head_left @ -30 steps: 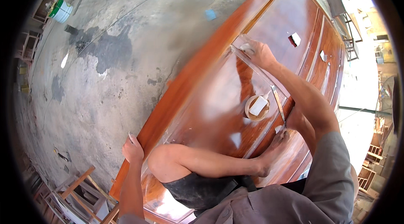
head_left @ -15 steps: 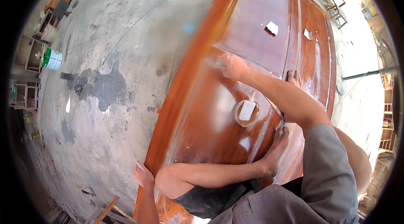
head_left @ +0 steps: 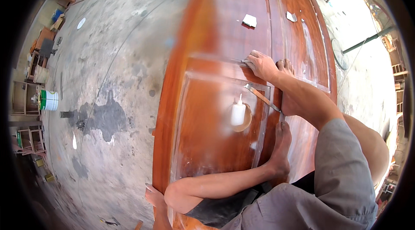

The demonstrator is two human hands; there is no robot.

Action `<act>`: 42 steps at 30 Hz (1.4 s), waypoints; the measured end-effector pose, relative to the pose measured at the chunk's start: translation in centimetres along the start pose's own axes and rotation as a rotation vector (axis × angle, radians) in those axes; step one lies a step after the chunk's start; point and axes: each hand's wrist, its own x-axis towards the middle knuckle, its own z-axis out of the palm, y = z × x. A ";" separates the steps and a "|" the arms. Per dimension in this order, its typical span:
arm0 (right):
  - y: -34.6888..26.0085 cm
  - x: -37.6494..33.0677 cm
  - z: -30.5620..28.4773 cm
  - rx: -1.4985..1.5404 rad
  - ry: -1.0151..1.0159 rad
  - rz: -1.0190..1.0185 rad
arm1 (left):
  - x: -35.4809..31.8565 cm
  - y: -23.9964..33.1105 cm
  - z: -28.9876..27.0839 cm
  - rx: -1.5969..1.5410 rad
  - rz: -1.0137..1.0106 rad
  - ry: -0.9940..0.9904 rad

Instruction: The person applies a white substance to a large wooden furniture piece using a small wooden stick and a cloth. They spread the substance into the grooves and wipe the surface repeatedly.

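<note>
A large reddish-brown panelled wooden door (head_left: pixel 216 143) lies flat beneath me, with whitish smears along its mouldings. My right hand (head_left: pixel 260 65) is closed, fingertips pressed to the crosspiece between two panels. A thin greyish edge shows at its fingertips; what it is I cannot make out. Below that hand lies a scraper-like tool (head_left: pixel 262 97) with a flat blade. A white squeeze bottle (head_left: pixel 237 113) with a pointed nozzle leans in a round brown bowl (head_left: pixel 247 122). At the lower left, my left hand (head_left: pixel 154 196) grips the door's side edge beside my knee, partly hidden.
Two small folded pale pieces, one with a dark underside (head_left: pixel 249 20) and one curled (head_left: pixel 291 16), lie on the far panels. My bare feet (head_left: pixel 283 137) rest on the door. A white-and-green bucket (head_left: pixel 48 100) stands on the stained concrete floor (head_left: pixel 116 57), where a cable runs.
My right hand has slid rightward along the crosspiece, nearer my far foot, uncovering the scraper-like tool. My left hand stays at the door's edge. The whole view has shifted.
</note>
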 end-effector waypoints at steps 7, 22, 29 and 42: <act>-0.7 -0.1 1.1 -0.110 0.031 -0.089 | 0.5 -1.8 1.1 0.089 0.021 0.006; -3.0 5.2 3.1 -0.070 -0.108 -0.155 | 0.7 -2.8 1.5 0.126 0.029 -0.004; -5.7 9.0 4.4 0.014 -0.070 -0.064 | 0.7 -2.1 1.1 0.092 0.064 -0.006; -9.3 14.6 7.0 -0.041 -0.128 -0.143 | 0.1 -1.8 0.6 0.094 0.027 -0.034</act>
